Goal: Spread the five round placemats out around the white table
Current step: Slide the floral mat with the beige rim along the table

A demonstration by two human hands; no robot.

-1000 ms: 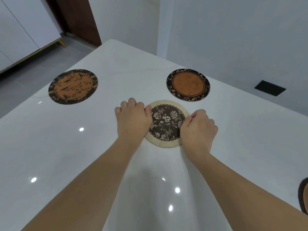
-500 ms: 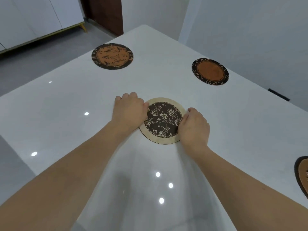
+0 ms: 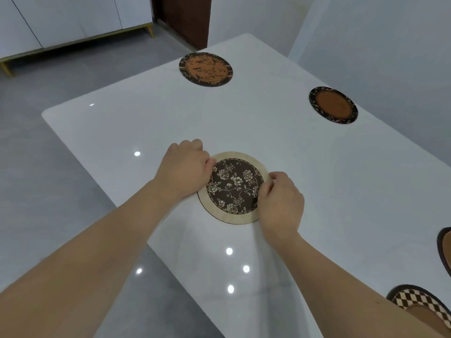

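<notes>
A beige-rimmed round placemat with a dark floral centre (image 3: 234, 186) lies flat on the white table (image 3: 329, 191). My left hand (image 3: 185, 167) grips its left rim and my right hand (image 3: 280, 198) pinches its right rim. An orange placemat with a dark leafy pattern (image 3: 205, 69) lies at the table's far end. A dark-rimmed placemat with a plain orange centre (image 3: 333, 105) sits at the far right. A checkered placemat (image 3: 419, 303) shows at the bottom right, partly behind my right forearm. Another dark-rimmed placemat (image 3: 445, 250) is cut off at the right edge.
The table's left edge (image 3: 80, 152) runs diagonally, with grey floor (image 3: 36, 179) beyond it. White cabinets on gold legs (image 3: 73, 23) stand at the back left, beside a dark wooden door (image 3: 185, 18). A pale wall (image 3: 378, 45) runs along the table's right side.
The floral placemat has slid toward me and the table's left edge with both hands on it. The view has pulled back, so the other mats look farther away and a checkered mat has appeared.
</notes>
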